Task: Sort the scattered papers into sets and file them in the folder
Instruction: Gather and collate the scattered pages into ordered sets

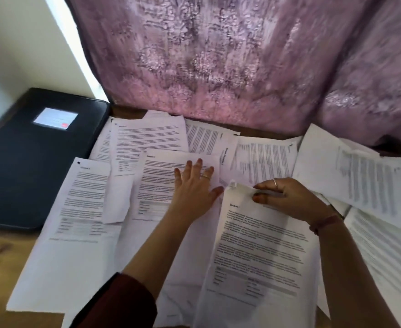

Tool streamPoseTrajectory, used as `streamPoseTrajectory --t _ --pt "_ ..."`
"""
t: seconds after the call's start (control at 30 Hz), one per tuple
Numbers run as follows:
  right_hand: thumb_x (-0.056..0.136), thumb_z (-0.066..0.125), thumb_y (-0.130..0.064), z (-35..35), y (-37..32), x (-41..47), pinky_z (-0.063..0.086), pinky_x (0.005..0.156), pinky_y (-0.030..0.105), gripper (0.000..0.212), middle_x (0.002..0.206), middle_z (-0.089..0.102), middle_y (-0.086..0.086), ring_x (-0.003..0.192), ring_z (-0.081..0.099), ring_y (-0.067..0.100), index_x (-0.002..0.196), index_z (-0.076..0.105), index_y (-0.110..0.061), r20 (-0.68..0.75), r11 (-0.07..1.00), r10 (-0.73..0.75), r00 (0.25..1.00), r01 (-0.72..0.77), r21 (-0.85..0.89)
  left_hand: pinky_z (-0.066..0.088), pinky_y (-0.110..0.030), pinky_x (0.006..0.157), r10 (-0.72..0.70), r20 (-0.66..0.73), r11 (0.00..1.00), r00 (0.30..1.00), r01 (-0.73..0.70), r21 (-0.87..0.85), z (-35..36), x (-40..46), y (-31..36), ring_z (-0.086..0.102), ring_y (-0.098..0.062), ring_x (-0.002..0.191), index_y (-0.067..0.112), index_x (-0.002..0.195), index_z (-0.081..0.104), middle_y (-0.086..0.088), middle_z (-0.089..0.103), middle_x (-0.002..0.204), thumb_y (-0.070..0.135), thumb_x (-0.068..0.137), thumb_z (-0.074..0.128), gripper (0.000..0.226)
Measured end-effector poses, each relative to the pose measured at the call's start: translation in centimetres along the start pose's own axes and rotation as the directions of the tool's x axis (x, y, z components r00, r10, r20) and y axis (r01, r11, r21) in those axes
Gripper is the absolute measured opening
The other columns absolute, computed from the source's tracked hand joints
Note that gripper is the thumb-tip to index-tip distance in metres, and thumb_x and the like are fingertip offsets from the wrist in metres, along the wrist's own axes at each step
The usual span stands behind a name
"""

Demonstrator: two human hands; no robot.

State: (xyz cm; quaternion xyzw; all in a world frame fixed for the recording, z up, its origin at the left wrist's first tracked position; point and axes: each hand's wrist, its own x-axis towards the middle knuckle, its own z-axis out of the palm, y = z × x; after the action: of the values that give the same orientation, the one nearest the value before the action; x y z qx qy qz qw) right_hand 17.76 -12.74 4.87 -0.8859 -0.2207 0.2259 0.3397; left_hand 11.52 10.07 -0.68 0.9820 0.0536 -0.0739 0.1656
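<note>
Several printed white papers point(147, 136) lie scattered and overlapping across the wooden table. My left hand point(194, 185) rests flat with spread fingers on one printed sheet point(157, 183) in the middle. My right hand point(282, 197) pinches the top edge of a stapled set headed "Section 1" point(258, 252), thumb on top and fingers curled behind it. A black folder point(29, 166) with a white label lies closed at the left, apart from both hands.
A pink patterned curtain point(230, 62) hangs right behind the table's far edge. A white wall stands at the back left. Bare wood of the table point(3, 259) shows at the front left. More sheets point(372, 185) pile up on the right.
</note>
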Motion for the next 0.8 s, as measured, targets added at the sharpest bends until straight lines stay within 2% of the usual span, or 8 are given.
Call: streamPoseTrajectory --t 0.1,0.2,0.3,0.43,0.53,0.63,0.73,0.8 --pt "0.08 0.075 -0.032 -1.0 1.7 -0.3 0.04 0.074 -0.002 0.029 0.09 0.061 -0.033 0.086 0.057 -0.021 0.108 0.073 -0.023 -0.014 1.0 0.019 1.0 -0.019 0.001 -0.011 -0.059 0.112 0.005 0.031 0.999 0.999 -0.006 0.043 1.0 0.7 2.1 -0.008 -0.036 0.148 0.022 0.154 0.015 -0.012 0.002 0.163 0.062 0.095 0.021 0.072" --pt "0.08 0.074 -0.035 -1.7 3.1 -0.2 0.042 0.073 0.003 0.031 0.092 0.062 -0.031 0.089 0.06 -0.011 0.108 0.073 -0.024 -0.005 0.999 0.034 0.999 -0.034 -0.002 -0.016 -0.063 0.108 0.018 0.043 0.995 0.999 -0.022 0.098 1.7 1.2 3.6 -0.014 -0.037 0.147 0.024 0.155 0.012 -0.012 -0.003 0.163 0.063 0.088 0.011 0.078" --pt "0.08 0.074 -0.036 -2.3 4.5 0.0 0.041 0.072 0.002 0.031 0.094 0.062 -0.027 0.091 0.058 -0.011 0.109 0.072 -0.026 -0.006 0.999 0.052 0.999 -0.052 0.0 -0.025 -0.064 0.099 0.007 0.033 0.987 0.999 -0.012 0.159 2.5 1.5 4.7 -0.023 -0.039 0.144 0.027 0.155 0.007 -0.012 -0.012 0.162 0.066 0.09 0.016 0.077" --pt "0.081 0.073 -0.036 -3.1 6.1 0.3 0.039 0.071 -0.001 0.034 0.094 0.058 -0.032 0.085 0.055 -0.02 0.113 0.07 -0.025 0.01 0.997 0.071 0.997 -0.071 -0.006 -0.028 -0.066 0.094 -0.15 -0.011 0.979 0.989 0.15 0.136 2.6 1.9 4.5 -0.025 -0.042 0.143 0.025 0.155 0.003 -0.015 -0.017 0.16 0.072 0.09 0.024 0.083" --pt "0.081 0.073 -0.035 -3.4 6.9 0.5 0.038 0.07 -0.005 0.034 0.093 0.056 -0.036 0.083 0.054 -0.026 0.113 0.07 -0.023 0.017 0.998 0.067 0.998 -0.067 0.017 -0.012 -0.069 0.107 -0.265 -0.016 0.964 0.964 0.265 0.024 1.9 2.1 3.6 -0.015 -0.041 0.146 0.022 0.155 0.008 -0.014 -0.011 0.161 0.058 0.094 0.037 0.076" --pt "0.079 0.072 -0.041 -3.1 7.2 0.9 0.037 0.074 0.004 0.033 0.094 0.056 -0.036 0.085 0.055 -0.018 0.11 0.07 -0.029 0.04 0.997 0.081 0.996 -0.082 0.011 0.007 -0.064 0.116 -0.3 -0.009 0.952 0.954 0.299 -0.066 1.0 2.1 3.2 0.001 -0.038 0.148 0.019 0.154 0.012 -0.013 0.004 0.162 0.044 0.095 0.044 0.072" --pt "0.078 0.073 -0.04 -2.5 7.3 1.5 0.034 0.076 0.005 0.026 0.092 0.055 -0.038 0.084 0.052 -0.025 0.104 0.069 -0.036 0.053 0.997 0.076 0.996 -0.078 0.028 0.028 -0.056 0.113 -0.324 -0.123 0.942 0.938 0.308 -0.131 -0.2 1.8 2.3 0.03 -0.034 0.14 0.016 0.151 0.024 -0.014 0.031 0.153 0.03 0.094 0.051 0.065" --pt "0.078 0.073 -0.042 -2.3 7.3 1.7 0.034 0.075 0.004 0.022 0.092 0.055 -0.039 0.083 0.052 -0.024 0.098 0.065 -0.042 0.062 0.997 0.074 0.995 -0.076 0.026 0.043 -0.052 0.103 -0.356 -0.227 0.924 0.906 0.306 -0.228 -0.9 1.4 1.0 0.048 -0.032 0.124 0.013 0.146 0.036 -0.013 0.047 0.139 0.02 0.092 0.055 0.058"
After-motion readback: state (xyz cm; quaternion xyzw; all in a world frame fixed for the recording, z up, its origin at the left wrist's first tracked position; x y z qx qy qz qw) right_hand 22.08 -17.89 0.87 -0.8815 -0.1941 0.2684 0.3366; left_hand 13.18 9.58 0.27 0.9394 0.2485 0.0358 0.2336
